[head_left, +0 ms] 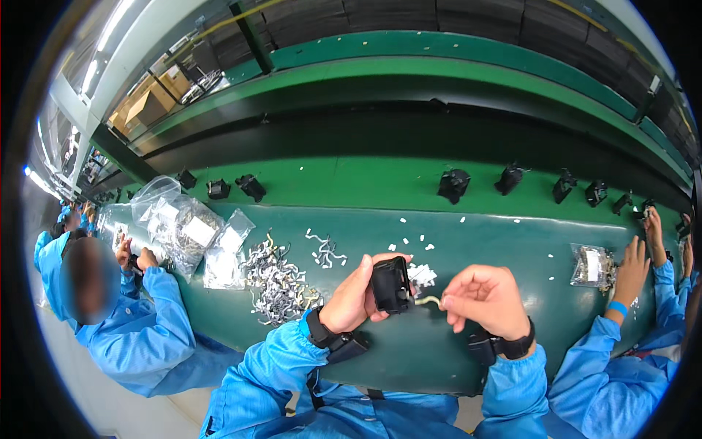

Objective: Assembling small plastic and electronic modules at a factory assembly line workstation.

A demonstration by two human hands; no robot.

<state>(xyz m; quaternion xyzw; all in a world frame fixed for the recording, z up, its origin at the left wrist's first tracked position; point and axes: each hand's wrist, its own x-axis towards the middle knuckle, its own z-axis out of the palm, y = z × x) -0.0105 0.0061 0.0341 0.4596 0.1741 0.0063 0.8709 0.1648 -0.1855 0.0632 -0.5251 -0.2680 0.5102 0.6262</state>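
My left hand (348,303) is closed around a black box-shaped plastic housing (390,285), held tilted above the green worktable. Between the thumb and fingers of my right hand (488,298) is one end of a short pale wire (428,299). Its other end reaches the housing's right lower side; whether it is fixed there I cannot tell. Just behind the housing lies a small heap of white pieces (422,276). To the left of my left hand spreads a pile of short white and grey wires (276,284), with a smaller loose group (327,250) behind it.
Clear plastic bags (181,223) of parts lie at the left, another bag (592,265) at the right. Several black housings (453,184) stand along the green ledge (351,179) at the back. Co-workers in blue sit close on both sides, a hand (633,271) near the right bag.
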